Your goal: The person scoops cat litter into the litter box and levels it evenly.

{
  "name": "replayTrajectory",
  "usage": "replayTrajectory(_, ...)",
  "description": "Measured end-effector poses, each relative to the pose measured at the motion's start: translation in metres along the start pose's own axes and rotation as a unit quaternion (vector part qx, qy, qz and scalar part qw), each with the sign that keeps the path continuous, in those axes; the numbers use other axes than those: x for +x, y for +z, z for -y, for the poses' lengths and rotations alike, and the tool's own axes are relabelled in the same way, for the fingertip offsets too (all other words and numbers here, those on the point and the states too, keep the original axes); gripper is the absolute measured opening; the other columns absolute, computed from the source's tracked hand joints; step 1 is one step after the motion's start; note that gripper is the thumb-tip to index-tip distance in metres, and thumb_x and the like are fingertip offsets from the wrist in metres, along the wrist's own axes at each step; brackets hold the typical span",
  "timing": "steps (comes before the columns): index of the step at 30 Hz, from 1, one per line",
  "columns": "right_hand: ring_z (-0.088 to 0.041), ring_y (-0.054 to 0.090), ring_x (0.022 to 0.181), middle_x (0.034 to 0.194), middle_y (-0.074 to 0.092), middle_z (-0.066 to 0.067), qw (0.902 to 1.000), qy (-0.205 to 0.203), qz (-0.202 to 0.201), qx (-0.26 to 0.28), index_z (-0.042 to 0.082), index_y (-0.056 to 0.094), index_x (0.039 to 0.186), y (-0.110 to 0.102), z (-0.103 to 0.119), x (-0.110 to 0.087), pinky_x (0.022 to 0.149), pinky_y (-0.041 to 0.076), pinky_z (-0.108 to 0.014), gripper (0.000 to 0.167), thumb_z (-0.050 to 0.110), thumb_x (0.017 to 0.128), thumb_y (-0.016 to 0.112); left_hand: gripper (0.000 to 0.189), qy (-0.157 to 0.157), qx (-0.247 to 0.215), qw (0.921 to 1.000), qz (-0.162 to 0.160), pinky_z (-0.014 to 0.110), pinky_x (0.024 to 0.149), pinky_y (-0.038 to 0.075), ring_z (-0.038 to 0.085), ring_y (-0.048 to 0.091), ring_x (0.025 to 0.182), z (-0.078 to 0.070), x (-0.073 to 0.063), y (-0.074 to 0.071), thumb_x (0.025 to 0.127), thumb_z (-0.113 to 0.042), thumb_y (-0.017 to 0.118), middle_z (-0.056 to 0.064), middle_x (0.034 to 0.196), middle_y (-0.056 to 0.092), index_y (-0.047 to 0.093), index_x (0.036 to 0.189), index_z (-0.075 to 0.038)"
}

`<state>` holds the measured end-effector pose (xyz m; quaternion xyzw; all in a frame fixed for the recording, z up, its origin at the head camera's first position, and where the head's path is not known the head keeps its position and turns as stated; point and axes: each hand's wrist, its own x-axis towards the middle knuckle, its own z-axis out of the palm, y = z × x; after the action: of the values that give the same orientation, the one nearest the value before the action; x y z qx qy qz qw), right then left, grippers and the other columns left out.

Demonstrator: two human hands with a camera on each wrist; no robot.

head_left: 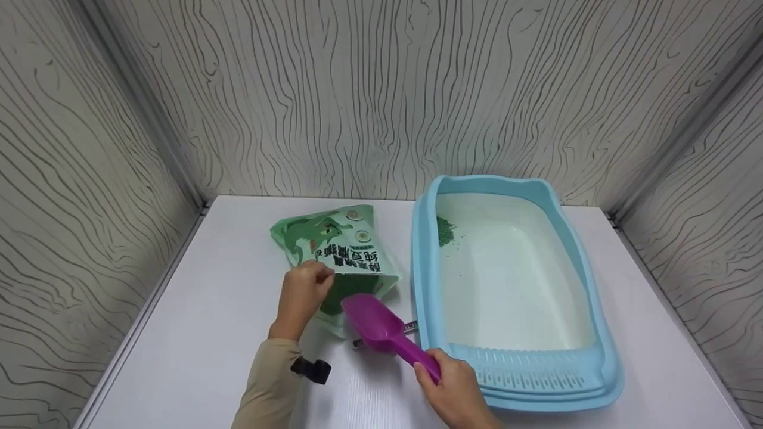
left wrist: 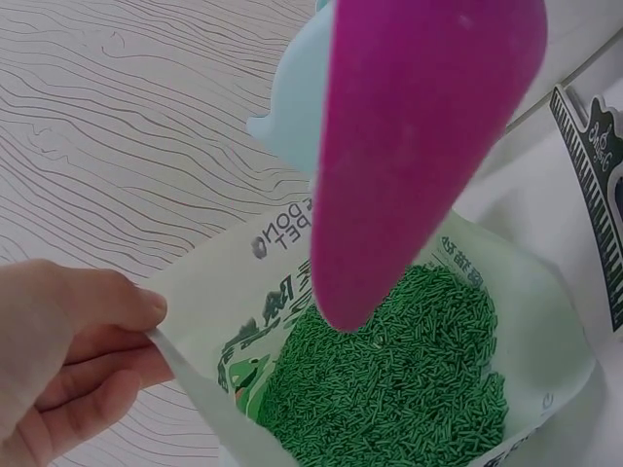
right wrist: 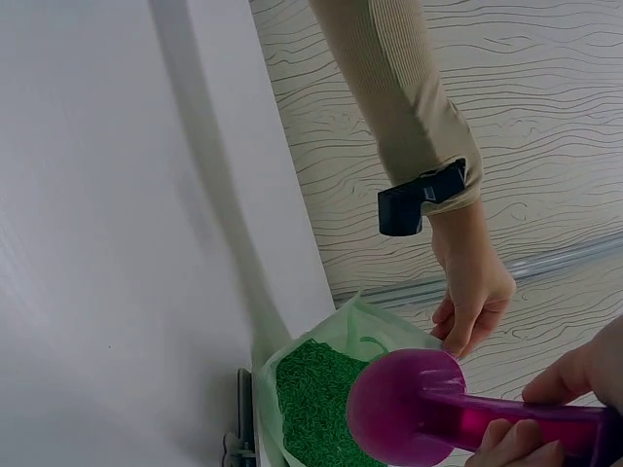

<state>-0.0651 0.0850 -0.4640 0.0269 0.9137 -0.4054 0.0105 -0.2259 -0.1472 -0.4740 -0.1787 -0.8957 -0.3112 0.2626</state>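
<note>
A purple scoop (head_left: pixel 375 322) is held by its handle in my right hand (head_left: pixel 452 384), its tip over the mouth of a green and white bag (head_left: pixel 357 238). Green pellets (left wrist: pixel 389 379) fill the bag, seen through its opening. My left hand (head_left: pixel 305 292) pinches the bag's upper edge between thumb and fingers, as the left wrist view shows. In the right wrist view the scoop's rounded underside (right wrist: pixel 399 404) hides part of the pellets. To the right stands a light blue litter box (head_left: pixel 420 268) with a small heap of green pellets (head_left: pixel 445 231) in its far left corner.
A dark flat strip (head_left: pixel 411 326) with printed marks lies on the white table (head_left: pixel 208 286) between bag and litter box. Wood-patterned panels (head_left: pixel 357 89) enclose the table at the back and sides. The litter box has a slotted front ledge (head_left: pixel 530 369).
</note>
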Motion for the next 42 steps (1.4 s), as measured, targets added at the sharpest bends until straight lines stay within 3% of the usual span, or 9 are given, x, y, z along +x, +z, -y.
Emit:
replayTrajectory(11,-0.002,0.037,0.052,0.060,0.053,0.001,0.9963,-0.076,-0.014,-0.038,-0.002,0.067,0.088,0.015,0.008,0.011,0.043,0.030,-0.013,0.021,0.019,0.087,0.065,0.005,0.001,-0.002,1.0000,-0.001,0.028,0.060,0.057,0.016,0.068,0.066,-0.001,0.000,-0.002,0.078,-0.002,0.074,0.008,0.071,0.071,0.072,0.074,-0.005)
replayTrajectory(26,-0.007,0.041,0.054,0.060,0.059,-0.003,0.9893,-0.096,-0.036,-0.104,0.001,0.066,0.077,0.028,0.016,0.023,0.046,0.030,-0.019,0.020,0.020,0.082,0.067,0.006,0.007,0.010,0.9999,-0.004,0.026,0.058,0.056,0.015,0.067,0.065,0.001,0.000,0.001,0.077,-0.001,0.075,0.007,0.071,0.071,0.072,0.074,-0.005)
replayTrajectory(33,-0.009,0.038,0.051,0.055,0.050,-0.001,0.9864,-0.108,-0.026,-0.121,0.006,0.056,0.062,0.030,0.026,0.028,0.044,0.029,-0.021,0.026,0.019,0.083,0.065,0.006,0.020,0.010,0.9997,-0.007,0.026,0.058,0.056,0.016,0.067,0.065,0.001,0.000,0.001,0.076,0.000,0.076,0.007,0.071,0.071,0.072,0.074,-0.005)
replayTrajectory(42,-0.028,0.056,0.058,0.063,0.061,-0.015,0.9756,-0.111,-0.002,-0.190,0.003,0.057,0.061,0.034,0.046,0.033,0.049,0.039,-0.038,0.029,0.020,0.082,0.065,0.006,0.021,0.004,0.9997,-0.010,0.026,0.058,0.056,0.015,0.066,0.064,0.000,-0.001,0.001,0.076,-0.001,0.076,0.007,0.070,0.070,0.072,0.074,-0.006)
